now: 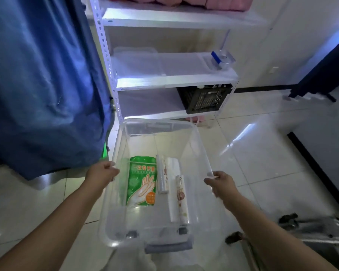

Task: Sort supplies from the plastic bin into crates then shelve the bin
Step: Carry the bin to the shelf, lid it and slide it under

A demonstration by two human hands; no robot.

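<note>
I hold a clear plastic bin (159, 126) out in front of me, above the tiled floor. My left hand (103, 172) grips its left rim and my right hand (220, 182) grips its right rim. Inside lie a green pack of disposable gloves (142, 180), a white roll (161, 174) beside it, and a longer white roll (181, 200) on a clear bag. A black crate (203, 99) stands on the low shelf of the white rack (164, 81) ahead.
A blue curtain (43, 85) hangs at the left. A clear lid (137, 61) and a small clear tray with a blue piece (218, 59) lie on the middle shelf. Pink packs (184, 1) fill the top shelf. A metal trolley frame (309, 225) stands at lower right.
</note>
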